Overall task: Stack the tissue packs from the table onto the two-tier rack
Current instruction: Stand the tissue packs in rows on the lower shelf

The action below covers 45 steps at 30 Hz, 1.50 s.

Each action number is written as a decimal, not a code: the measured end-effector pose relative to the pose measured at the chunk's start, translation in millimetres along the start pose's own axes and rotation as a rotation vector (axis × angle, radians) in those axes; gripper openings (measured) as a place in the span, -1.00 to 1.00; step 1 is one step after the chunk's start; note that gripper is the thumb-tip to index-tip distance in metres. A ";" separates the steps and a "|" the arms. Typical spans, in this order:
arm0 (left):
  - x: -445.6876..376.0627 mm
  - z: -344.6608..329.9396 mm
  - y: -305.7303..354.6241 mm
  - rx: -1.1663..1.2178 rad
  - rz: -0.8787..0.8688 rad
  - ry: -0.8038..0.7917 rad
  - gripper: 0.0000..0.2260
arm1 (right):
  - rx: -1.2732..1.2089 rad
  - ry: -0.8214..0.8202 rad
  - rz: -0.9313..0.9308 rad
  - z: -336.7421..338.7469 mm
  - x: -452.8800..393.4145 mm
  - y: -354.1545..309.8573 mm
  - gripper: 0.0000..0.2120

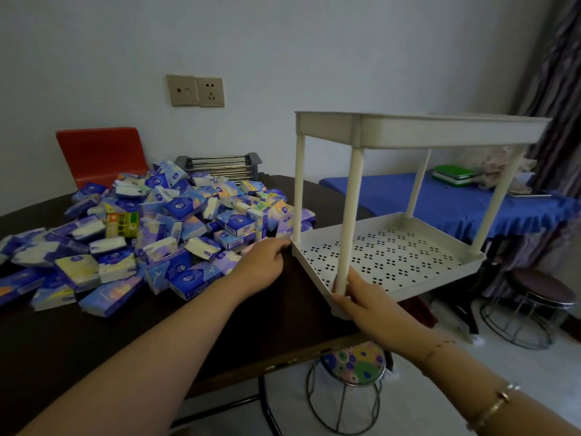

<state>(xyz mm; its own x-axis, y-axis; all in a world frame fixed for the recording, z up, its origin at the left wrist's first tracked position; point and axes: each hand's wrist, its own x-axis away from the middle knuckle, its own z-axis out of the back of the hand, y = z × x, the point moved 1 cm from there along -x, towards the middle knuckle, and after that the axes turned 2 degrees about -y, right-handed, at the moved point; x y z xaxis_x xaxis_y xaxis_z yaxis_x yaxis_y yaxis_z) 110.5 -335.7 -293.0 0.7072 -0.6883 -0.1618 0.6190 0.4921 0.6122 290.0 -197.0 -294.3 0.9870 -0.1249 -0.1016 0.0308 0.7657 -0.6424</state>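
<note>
A dark brown table (283,313) carries everything here. Well to the left of the left hand (262,267), a big loose heap of tissue packs (151,228) lies directly on the top, mostly blue, purple and white wrappers piled at all angles, with one yellow-green pack (122,225) among them. The nearest packs lie just beside that hand's wrist. Between the two hands, the white two-tier rack (393,256) sits tilted over the table's right edge, its near corner gripped by the right hand (361,302). Whether its base touches the tabletop cannot be told.
</note>
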 end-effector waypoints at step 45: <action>122.4 76.3 -91.7 1.647 0.346 0.338 -0.63 | -0.306 0.179 0.277 -116.7 -110.2 -115.9 -0.51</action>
<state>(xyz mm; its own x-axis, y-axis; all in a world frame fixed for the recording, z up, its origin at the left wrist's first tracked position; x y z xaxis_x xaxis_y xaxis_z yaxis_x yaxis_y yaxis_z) 114.3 -505.8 -309.9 0.8912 -0.4353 0.1277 -0.3902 -0.5919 0.7053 159.2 -345.6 -297.2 0.9078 -0.0692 -0.4137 -0.3054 0.5670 -0.7650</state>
